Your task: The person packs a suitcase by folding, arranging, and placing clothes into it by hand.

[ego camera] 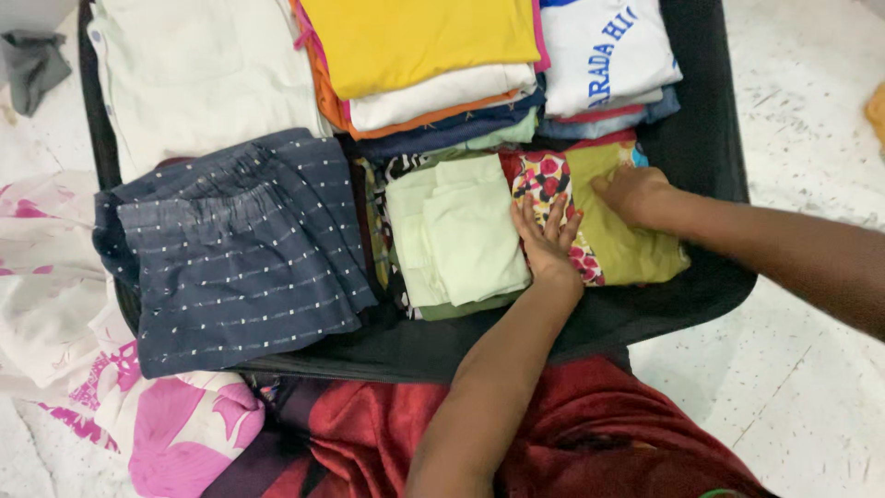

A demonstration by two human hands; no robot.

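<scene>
Olive-green folded cloth with a red-and-yellow floral printed panel (613,231) lies in the near right part of a black fabric suitcase (705,148), open on a pale speckled floor (811,369). Left hand (548,242) rests flat on the floral edge, fingers spread and pointing away from the body, palm down; nothing pinched. Right hand (631,194) comes in from the right, fingers curled, knuckles pressed into the olive part near its far edge; whether any cloth is caught under the fingertips cannot be told. Both hands touch the same piece.

Just left of it, touching, a pale mint-green folded garment (461,235). Farther left, a navy dotted folded garment (230,258) hangs over the case's near rim. Behind: a stack topped by a yellow folded shirt (415,37), a cream folded garment (203,74), a white printed shirt on folded jeans (604,55). Outside the case, pink-and-white floral fabric (166,424).

Judgement on doing this well: press with flat palms rather than fingertips, so the fold stays square. Keep the left hand anchoring the floral edge while the right smooths outward toward the case wall. Watch the seam with the mint piece; pushing sideways would likely ruck it. Corner nearest the rim looks loose and wants tucking down.
</scene>
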